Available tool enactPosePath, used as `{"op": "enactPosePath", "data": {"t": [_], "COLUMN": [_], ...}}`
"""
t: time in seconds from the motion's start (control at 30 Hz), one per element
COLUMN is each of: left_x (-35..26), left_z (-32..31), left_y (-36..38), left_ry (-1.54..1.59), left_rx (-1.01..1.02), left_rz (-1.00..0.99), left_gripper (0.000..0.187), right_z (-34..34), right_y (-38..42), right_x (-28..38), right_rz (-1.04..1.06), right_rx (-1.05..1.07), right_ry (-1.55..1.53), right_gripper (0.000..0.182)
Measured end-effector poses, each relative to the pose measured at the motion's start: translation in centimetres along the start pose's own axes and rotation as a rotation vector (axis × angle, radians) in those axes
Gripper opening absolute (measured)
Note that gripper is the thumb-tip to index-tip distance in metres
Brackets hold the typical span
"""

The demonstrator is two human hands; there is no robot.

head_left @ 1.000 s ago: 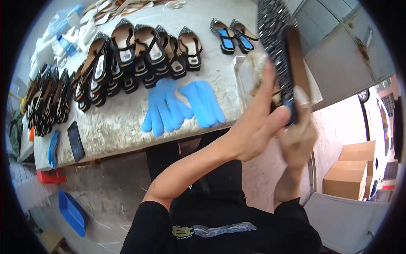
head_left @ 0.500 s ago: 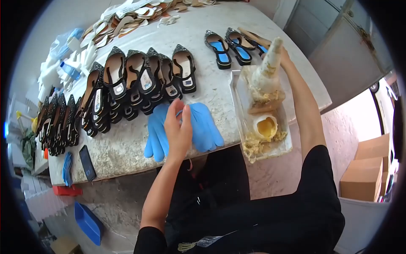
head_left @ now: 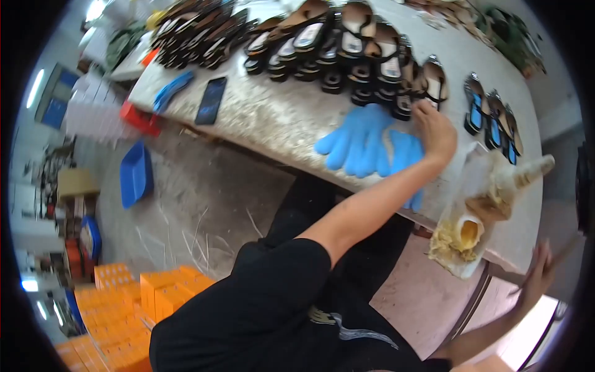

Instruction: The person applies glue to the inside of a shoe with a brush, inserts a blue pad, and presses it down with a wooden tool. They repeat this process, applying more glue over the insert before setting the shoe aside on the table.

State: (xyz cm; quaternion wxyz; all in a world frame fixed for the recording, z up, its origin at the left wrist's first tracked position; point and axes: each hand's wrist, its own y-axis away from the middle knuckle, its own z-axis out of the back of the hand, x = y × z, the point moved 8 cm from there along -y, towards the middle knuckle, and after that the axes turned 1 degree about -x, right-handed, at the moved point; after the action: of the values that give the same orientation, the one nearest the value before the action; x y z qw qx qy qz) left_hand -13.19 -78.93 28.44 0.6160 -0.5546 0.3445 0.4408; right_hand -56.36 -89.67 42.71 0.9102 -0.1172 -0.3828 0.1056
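Note:
At the end of the shoe row, my left hand (head_left: pixel 437 132) has its fingers bent together at the heel of a black slingback shoe (head_left: pixel 434 77). Its grip is partly hidden. Two blue gloves (head_left: pixel 359 141) lie flat just below that hand. Off the table's right corner, my right hand (head_left: pixel 537 278) is smeared by motion, with a blurred brown stick (head_left: pixel 563 253) at its fingers. Between my hands stands a white tray (head_left: pixel 455 268) of yellowish glue, with a glue-crusted cone (head_left: pixel 530 172) and an open pot (head_left: pixel 469 233) in it.
Several more black shoes (head_left: pixel 322 46) crowd the table's back. Shoes with blue insoles (head_left: pixel 493 127) stand at the right. A phone (head_left: pixel 211 101) and a folded blue glove (head_left: pixel 173 90) lie at the left. Orange boxes (head_left: pixel 124 310) and a blue bin (head_left: pixel 136 174) are on the floor side.
My view has swung left. My left hand has gone from over the gloves to the end shoe. My right hand has left the blue-insoled shoes and come down past the table corner.

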Motion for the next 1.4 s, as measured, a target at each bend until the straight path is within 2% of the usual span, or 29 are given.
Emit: {"op": "enactPosePath", "data": {"t": [0.1,0.17,0.2,0.23,0.27,0.3,0.33,0.37,0.4,0.43,0.5,0.53,0.6,0.63,0.67,0.7,0.77,0.8,0.83,0.9,1.0,1.03,1.1,1.17,1.23,1.27,1.33,1.37,1.4], "left_x": [-1.1,0.1,1.4,2.6,4.6,6.2,5.3,3.7,3.0,2.0,-0.5,-2.1,-4.3,-7.1,-9.1,-8.1,-6.3,-4.8,-2.0,-0.1,3.4,4.3,5.7,6.5,6.5,7.6,7.7,7.9,7.6], "left_z": [-0.3,-2.7,-3.3,-4.1,-6.4,-8.5,-9.9,-12.1,-9.4,-7.2,-0.6,1.2,9.1,8.9,13.2,17.3,23.4,25.2,27.8,29.6,30.7,31.0,30.4,29.5,29.0,29.0,28.5,28.4,28.4], "left_y": [0.0,-0.5,-0.6,-0.8,-2.0,-3.5,-3.0,0.2,-0.8,-2.0,-3.8,-4.2,-5.4,-3.4,-1.2,0.6,4.7,6.6,8.1,9.7,11.3,12.0,12.6,12.4,12.0,11.5,11.2,11.5,11.8], "left_ry": [-0.127,-0.14,-0.146,-0.15,-0.145,-0.245,-0.331,-0.302,-0.167,-0.029,0.257,0.393,0.649,0.766,0.93,0.73,0.747,0.843,0.688,0.565,0.246,0.247,0.529,0.812,0.854,0.851,1.057,1.046,1.04], "left_rx": [-0.033,0.158,0.185,0.216,0.236,0.264,0.301,0.358,0.407,0.468,0.585,0.635,0.708,0.73,0.828,0.933,1.273,1.376,1.5,1.483,1.365,1.357,1.247,1.107,1.073,1.07,1.319,1.3,1.298], "left_rz": [0.058,0.229,0.391,0.553,0.557,0.461,0.361,0.354,0.305,0.264,0.208,0.197,0.204,0.223,0.377,0.48,0.506,0.535,0.798,0.803,0.742,0.769,0.972,1.144,1.334,1.334,1.11,1.124,1.146], "left_gripper": [0.033,0.033,0.032,0.031,0.031,0.031,0.032,0.032,0.03,0.027,0.023,0.021,0.017,0.016,0.022,0.035,0.045,0.047,0.05,0.052,0.057,0.057,0.064,0.072,0.093,0.093,0.096,0.096,0.097], "right_z": [2.7,3.3,3.3,3.0,2.9,3.2,4.5,5.7,6.3,6.5,6.9,6.5,5.0,4.0,2.7,1.2,-1.7,-3.3,-4.9,-9.1,-6.5,-4.5,-3.2,-1.8,-5.0,-3.9,0.5,0.3,-0.2], "right_y": [8.3,12.3,13.1,14.1,15.2,16.5,17.6,18.3,19.1,20.1,20.8,20.8,20.5,20.3,19.8,19.1,17.4,16.2,15.0,13.2,12.6,12.2,12.1,12.1,12.1,12.7,13.4,13.5,14.3], "right_x": [-1.1,-1.9,-2.2,-2.5,-3.0,-3.5,-3.5,-3.4,-1.1,0.3,3.4,4.3,6.1,6.1,6.3,6.6,8.3,8.4,9.2,7.6,8.6,9.3,9.9,10.5,7.8,7.9,7.7,6.7,4.8], "right_rz": [0.01,-0.168,-0.174,-0.132,-0.091,-0.051,-0.007,0.046,0.076,-0.032,-0.105,-0.022,0.044,0.076,0.179,0.202,0.049,-0.001,0.058,-0.107,-0.056,-0.011,0.022,0.107,-0.032,-0.033,-0.003,-0.012,-0.058], "right_rx": [0.053,0.187,0.189,0.159,0.12,0.067,0.0,-0.003,-0.013,0.046,-0.066,-0.027,-0.1,-0.143,-0.039,0.004,-0.015,-0.023,0.022,0.262,0.289,0.242,0.197,0.027,0.226,0.229,0.06,0.081,0.083], "right_ry": [0.021,0.118,0.127,-0.002,-0.128,-0.25,-0.362,-0.224,-0.078,-0.312,-0.367,-0.409,-0.466,-0.526,-0.59,-0.6,-0.422,-0.309,-0.302,-0.258,-0.357,-0.407,-0.451,-0.498,-0.377,-0.38,-0.436,-0.438,-0.568], "right_gripper": [0.033,0.046,0.046,0.052,0.058,0.064,0.07,0.077,0.084,0.067,0.053,0.042,0.035,0.032,0.028,0.025,0.02,0.019,0.014,0.016,0.019,0.02,0.022,0.024,0.025,0.025,0.022,0.022,0.022]}}
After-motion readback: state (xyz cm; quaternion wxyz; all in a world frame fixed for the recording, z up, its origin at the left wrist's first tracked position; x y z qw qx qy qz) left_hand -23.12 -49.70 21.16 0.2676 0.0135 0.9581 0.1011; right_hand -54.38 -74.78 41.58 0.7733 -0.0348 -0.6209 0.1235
